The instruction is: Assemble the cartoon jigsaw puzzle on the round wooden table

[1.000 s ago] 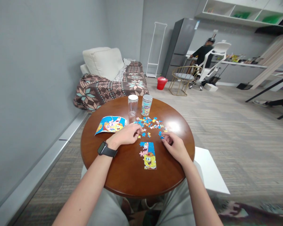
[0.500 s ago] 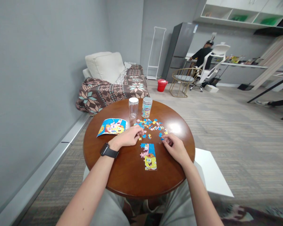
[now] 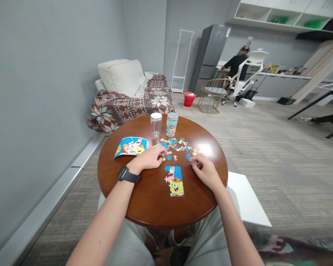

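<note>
In the head view, my right hand (image 3: 207, 169) pinches a small puzzle piece (image 3: 192, 161) between thumb and forefinger, just above the table. My left hand (image 3: 150, 156) lies loosely bent at the left edge of the loose puzzle pieces (image 3: 175, 143), thumb and fingers apart, with nothing visible in it. Between the hands and closer to me is a joined puzzle section (image 3: 177, 184), showing a yellow cartoon face and a pink figure on blue. Its left side has knobs sticking out. A curled picture sheet (image 3: 131, 146) in the same cartoon style lies beyond my left wrist.
A clear jar with a white lid (image 3: 156, 127) and a printed can (image 3: 172, 125) stand at the back of the round wooden table (image 3: 152, 207). Behind are a covered sofa (image 3: 127, 107), a red bin (image 3: 189, 99) and a gold-framed chair (image 3: 215, 92). A person (image 3: 237, 64) stands at the far counter.
The piece in my right fingers has tilted and now shows mostly its edge instead of its blue side. My left hand stays almost in place. The whole view has shifted slightly.
</note>
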The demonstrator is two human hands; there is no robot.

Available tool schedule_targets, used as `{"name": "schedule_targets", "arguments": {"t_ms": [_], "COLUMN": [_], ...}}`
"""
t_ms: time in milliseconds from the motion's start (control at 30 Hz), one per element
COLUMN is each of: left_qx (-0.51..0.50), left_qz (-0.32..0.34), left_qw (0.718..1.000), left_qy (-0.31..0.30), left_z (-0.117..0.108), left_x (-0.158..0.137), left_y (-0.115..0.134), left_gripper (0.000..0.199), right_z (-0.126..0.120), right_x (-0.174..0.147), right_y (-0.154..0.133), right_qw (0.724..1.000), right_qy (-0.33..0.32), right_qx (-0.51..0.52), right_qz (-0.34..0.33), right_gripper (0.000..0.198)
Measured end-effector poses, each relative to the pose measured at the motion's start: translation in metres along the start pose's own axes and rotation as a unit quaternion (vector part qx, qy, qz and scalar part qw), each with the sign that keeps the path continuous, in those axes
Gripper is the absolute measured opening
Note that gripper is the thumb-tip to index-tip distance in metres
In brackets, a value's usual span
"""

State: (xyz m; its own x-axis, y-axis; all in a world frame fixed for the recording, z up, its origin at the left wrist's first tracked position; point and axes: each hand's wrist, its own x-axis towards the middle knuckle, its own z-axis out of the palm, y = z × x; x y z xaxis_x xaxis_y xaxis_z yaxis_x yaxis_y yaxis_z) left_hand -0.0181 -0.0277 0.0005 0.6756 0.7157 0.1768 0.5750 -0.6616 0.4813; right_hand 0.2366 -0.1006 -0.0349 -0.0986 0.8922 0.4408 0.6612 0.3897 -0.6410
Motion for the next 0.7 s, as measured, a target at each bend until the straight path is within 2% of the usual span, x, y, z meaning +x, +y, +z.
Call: {"name": "schedule_targets", "arguments": {"t_ms": [133, 267, 467, 700], "left_qx": [-0.013, 0.0, -0.026, -0.05], "left_qz": [-0.01, 0.0, 0.021, -0.013], "left_qw": [1.0, 1.0, 0.999, 0.999], "left_qy": [-0.014, -0.023, -0.021, 0.007], "left_z": [-0.0003, -0.001, -0.0007, -0.0006], "left_x": [-0.0001, -0.0005, 0.0001, 0.0047], "left_y": [0.0013, 0.0032, 0.0044, 0.0085], "left_gripper": [0.021, 0.019, 0.018, 0.011], "right_z": [0.0, -0.0007, -0.0011, -0.0029], "right_x": [0.0008, 0.0012, 0.0007, 0.0014], "right_y": [-0.0014, -0.0023, -0.0029, -0.0065], "right_qw": [1.0, 1.0, 1.0, 1.0], "right_qy": [0.01, 0.01, 0.003, -0.001], "right_qx": [0.003, 0.002, 0.012, 0.001], "right_qz": [0.016, 0.014, 0.025, 0.007], "right_gripper": [0.017, 0.009, 0.007, 0.012]}}
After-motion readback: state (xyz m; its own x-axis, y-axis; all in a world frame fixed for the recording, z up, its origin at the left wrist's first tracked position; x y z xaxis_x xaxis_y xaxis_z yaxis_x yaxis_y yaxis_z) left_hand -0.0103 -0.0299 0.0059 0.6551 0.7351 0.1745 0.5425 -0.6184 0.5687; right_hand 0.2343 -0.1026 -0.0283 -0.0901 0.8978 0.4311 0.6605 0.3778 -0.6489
